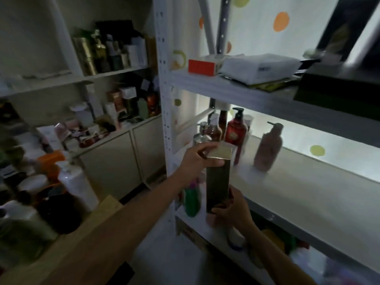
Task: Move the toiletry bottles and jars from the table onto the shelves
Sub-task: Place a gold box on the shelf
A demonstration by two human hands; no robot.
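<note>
One box [218, 182] is gripped by left hand [196, 160] and right hand [231, 211]; bottles [235, 132] behind it could be toppled if shoved.

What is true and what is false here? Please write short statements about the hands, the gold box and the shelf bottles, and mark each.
1. The left hand grips the top of the gold box, the right hand its bottom. True.
2. A red pump bottle stands on the middle shelf. True.
3. The gold box lies flat on the middle shelf. False: it is upright in the hands.
4. The pink pump bottle touches the red pump bottle. False: the pink pump bottle stands apart, to its right.
</note>
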